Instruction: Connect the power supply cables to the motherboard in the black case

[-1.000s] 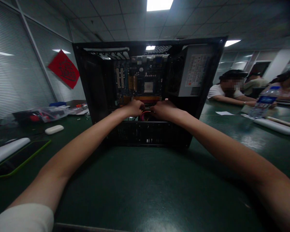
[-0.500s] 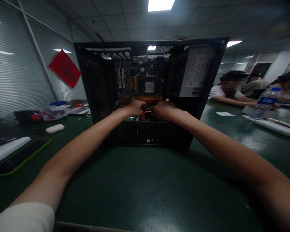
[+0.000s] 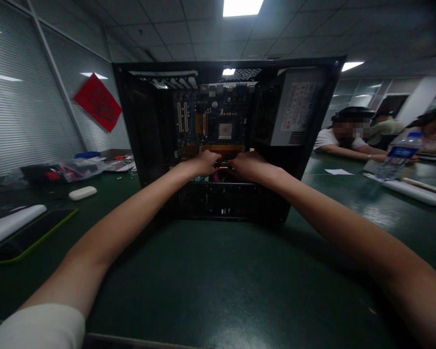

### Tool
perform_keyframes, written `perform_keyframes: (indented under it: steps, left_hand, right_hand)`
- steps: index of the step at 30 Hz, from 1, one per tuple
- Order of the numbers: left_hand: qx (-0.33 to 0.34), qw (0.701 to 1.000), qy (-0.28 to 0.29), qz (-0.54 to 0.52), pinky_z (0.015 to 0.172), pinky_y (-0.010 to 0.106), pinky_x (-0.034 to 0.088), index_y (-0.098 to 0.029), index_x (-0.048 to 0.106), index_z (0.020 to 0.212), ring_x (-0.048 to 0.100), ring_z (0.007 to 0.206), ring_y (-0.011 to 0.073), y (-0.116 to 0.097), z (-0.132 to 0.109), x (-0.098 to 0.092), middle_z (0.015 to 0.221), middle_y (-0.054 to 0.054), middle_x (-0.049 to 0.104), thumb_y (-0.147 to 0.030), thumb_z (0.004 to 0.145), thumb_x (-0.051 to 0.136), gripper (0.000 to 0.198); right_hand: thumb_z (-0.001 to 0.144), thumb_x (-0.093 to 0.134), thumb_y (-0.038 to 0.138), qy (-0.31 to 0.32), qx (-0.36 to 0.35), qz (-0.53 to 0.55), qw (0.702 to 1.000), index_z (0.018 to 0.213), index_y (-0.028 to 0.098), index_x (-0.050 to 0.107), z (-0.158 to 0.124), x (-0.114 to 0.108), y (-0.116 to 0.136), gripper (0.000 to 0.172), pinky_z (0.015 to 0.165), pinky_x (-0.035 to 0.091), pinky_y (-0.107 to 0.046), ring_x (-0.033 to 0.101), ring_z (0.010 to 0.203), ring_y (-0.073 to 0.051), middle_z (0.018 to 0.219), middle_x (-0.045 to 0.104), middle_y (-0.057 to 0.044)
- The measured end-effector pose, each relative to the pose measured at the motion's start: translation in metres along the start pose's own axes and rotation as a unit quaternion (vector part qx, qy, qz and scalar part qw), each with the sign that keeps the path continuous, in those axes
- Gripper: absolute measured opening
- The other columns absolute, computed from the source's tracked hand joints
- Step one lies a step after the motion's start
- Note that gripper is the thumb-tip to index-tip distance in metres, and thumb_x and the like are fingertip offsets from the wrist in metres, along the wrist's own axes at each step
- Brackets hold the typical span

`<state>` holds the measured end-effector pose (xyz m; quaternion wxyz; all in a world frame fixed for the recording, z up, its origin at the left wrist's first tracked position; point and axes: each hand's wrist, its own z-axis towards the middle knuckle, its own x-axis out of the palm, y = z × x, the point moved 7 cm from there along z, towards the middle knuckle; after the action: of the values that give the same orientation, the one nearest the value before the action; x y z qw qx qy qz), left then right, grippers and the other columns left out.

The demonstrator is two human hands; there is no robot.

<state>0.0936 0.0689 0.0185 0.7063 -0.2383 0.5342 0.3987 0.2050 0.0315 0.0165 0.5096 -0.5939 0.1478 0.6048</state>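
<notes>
An open black computer case (image 3: 145,126) lies on its side on the dark green table (image 3: 218,281), its inside facing me. A blue motherboard (image 3: 212,123) fills its middle and a grey power supply (image 3: 294,114) sits at the right. My left hand (image 3: 203,162) and my right hand (image 3: 249,165) reach in side by side at the motherboard's lower edge. Both have their fingers curled closed, right over red cables (image 3: 218,174). What the fingers pinch is hidden.
A white oval object (image 3: 82,193), a white roll (image 3: 10,225) and a dark green-edged mat (image 3: 25,237) lie at the left, with plastic bags (image 3: 69,169) behind. At the right stand a water bottle (image 3: 397,155) and other people seated at the table (image 3: 343,138).
Both hands stay at the same spot in the case. They have drawn slightly closer together, covering more of the red cables.
</notes>
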Motion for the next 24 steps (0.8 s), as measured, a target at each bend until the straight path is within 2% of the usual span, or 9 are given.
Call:
perform_keyframes:
  steps: [8,13,17,24]
  left_hand:
    - [-0.009,1.000,0.016,-0.001,0.080,0.030,0.047,-0.016,0.075,0.113,0.068,0.099,0.0232,0.0040,0.0002,0.0025,0.114,0.013,0.076,-0.007,0.085,0.059,0.033]
    - [-0.022,1.000,0.012,-0.003,0.075,0.030,0.045,-0.016,0.072,0.118,0.069,0.099,0.0245,0.0086,-0.0014,0.0035,0.116,0.014,0.075,-0.010,0.087,0.061,0.033]
    - [-0.014,1.000,0.017,-0.006,0.078,0.031,0.046,-0.014,0.071,0.119,0.069,0.102,0.0265,0.0093,-0.0001,0.0052,0.117,0.016,0.075,-0.013,0.089,0.062,0.032]
    - [0.000,1.000,0.017,-0.009,0.077,0.029,0.045,-0.018,0.071,0.118,0.069,0.102,0.0236,0.0098,0.0031,0.0068,0.118,0.012,0.076,-0.013,0.090,0.059,0.031]
  right_hand:
    - [0.109,0.043,0.041,-0.008,-0.004,0.008,1.000,0.131,0.019,0.076,0.0014,0.0006,-0.0008,0.045,0.090,0.050,-0.049,0.073,0.106,-0.039,0.116,0.076,-0.022]
    - [0.108,0.044,0.038,-0.002,-0.003,0.007,1.000,0.127,0.015,0.077,-0.0005,-0.0016,0.0000,0.044,0.086,0.050,-0.046,0.073,0.104,-0.039,0.116,0.076,-0.024]
    - [0.108,0.044,0.040,0.000,-0.003,0.010,1.000,0.128,0.018,0.077,0.0009,0.0002,-0.0004,0.045,0.090,0.050,-0.050,0.073,0.106,-0.040,0.118,0.076,-0.023]
    - [0.108,0.043,0.040,-0.005,-0.002,0.010,1.000,0.133,0.019,0.075,0.0002,-0.0003,-0.0003,0.045,0.089,0.050,-0.047,0.073,0.107,-0.038,0.120,0.075,-0.022]
